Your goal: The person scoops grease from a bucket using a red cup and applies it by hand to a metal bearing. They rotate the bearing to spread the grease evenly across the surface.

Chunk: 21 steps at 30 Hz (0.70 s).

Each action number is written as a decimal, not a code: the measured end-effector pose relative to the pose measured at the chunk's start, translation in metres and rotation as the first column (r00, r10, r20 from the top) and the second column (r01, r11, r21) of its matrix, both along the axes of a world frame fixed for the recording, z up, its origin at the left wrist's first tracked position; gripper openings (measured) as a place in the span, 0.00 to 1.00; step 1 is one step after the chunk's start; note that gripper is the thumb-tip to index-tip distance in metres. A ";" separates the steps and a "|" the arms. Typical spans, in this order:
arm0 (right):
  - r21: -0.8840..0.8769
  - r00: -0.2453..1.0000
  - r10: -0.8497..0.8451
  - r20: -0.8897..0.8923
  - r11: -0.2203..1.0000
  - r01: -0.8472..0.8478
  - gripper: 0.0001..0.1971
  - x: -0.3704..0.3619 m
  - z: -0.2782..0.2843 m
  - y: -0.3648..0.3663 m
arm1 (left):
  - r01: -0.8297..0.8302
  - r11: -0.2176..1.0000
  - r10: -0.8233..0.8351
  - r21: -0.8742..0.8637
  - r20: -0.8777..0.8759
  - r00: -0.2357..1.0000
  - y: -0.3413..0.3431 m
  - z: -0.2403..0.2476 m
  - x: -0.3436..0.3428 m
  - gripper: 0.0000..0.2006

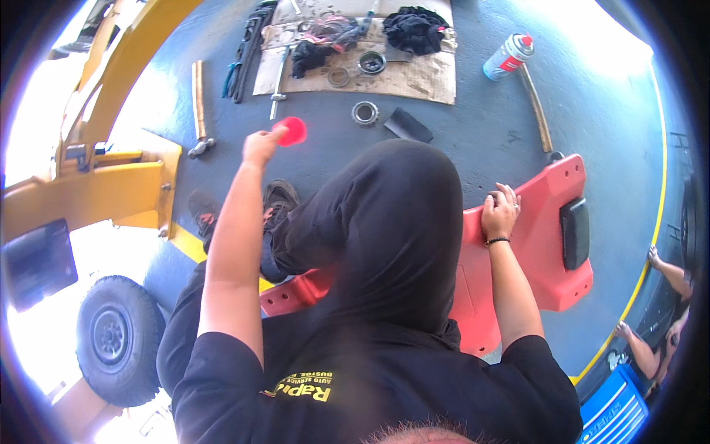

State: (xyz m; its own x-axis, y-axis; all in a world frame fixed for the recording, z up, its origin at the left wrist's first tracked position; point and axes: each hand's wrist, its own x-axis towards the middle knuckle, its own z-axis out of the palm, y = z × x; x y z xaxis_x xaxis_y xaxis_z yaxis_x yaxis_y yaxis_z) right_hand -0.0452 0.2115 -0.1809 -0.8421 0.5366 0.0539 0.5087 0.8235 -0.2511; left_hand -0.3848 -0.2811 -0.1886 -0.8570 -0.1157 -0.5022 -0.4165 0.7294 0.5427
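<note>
My left hand [261, 148] reaches forward over the floor, its fingers pinched on the edge of a bright red disc [295, 131]. The disc is slightly blurred, and its exact kind cannot be made out. My right hand [501, 213] lies flat with nothing in it on the red mechanic's creeper [526, 222] beneath me, next to my raised knee. Ahead on the floor are a round metal bearing [364, 113] and a dark rectangular piece [408, 125]. A T-handled metal tool [279, 85] lies just beyond the disc, partly on the cardboard.
Stained cardboard [421, 87] holds dark rags [416, 29], a ring [338, 77] and a round metal part [371, 62]. Hammers [198, 103] [538, 111] flank it, with a spray can [509, 57] at right. A yellow frame [111, 185] and wheel [118, 340] stand left. Another person's limbs [669, 274] show far right.
</note>
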 end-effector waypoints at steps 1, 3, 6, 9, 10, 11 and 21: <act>-0.009 0.999 0.019 0.033 1.000 -0.018 0.11 -0.006 0.006 -0.003 | 0.046 0.993 -0.054 -0.113 -0.071 0.996 -0.022 -0.009 -0.014 0.35; 0.011 0.996 0.067 0.058 0.998 -0.068 0.13 -0.017 0.011 -0.004 | -0.018 0.967 -0.017 -0.252 -0.135 0.991 -0.060 -0.028 -0.035 0.36; -0.079 0.981 0.147 0.126 0.987 -0.138 0.15 -0.054 0.018 -0.018 | -0.306 0.952 0.305 -0.003 -0.097 0.948 -0.125 -0.045 -0.043 0.40; -0.267 0.970 0.222 0.102 0.945 -0.188 0.22 -0.077 0.012 -0.011 | -0.484 0.853 0.491 0.193 0.013 0.871 -0.094 -0.036 -0.011 0.39; -0.333 0.958 0.264 0.109 0.918 -0.216 0.25 -0.098 0.018 -0.028 | -0.545 0.806 0.556 0.230 0.023 0.831 -0.092 -0.021 0.006 0.37; -0.400 0.945 0.312 0.100 0.882 -0.249 0.28 -0.121 0.019 -0.044 | -0.511 0.825 0.520 0.240 0.028 0.854 -0.097 -0.007 0.023 0.35; -0.655 0.810 0.560 0.176 0.680 -0.328 0.16 -0.253 0.001 -0.099 | -0.492 0.803 0.540 0.335 -0.061 0.839 -0.139 0.203 0.196 0.17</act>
State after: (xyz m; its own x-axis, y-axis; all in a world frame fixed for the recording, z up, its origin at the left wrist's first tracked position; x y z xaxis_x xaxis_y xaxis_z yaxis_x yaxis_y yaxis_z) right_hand -0.2984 0.1122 -0.1795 -0.8842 -0.0811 -0.4601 0.2637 0.7263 -0.6348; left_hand -0.1891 -0.4199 0.0144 -0.7779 -0.4299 -0.4583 -0.5839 0.2251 0.7800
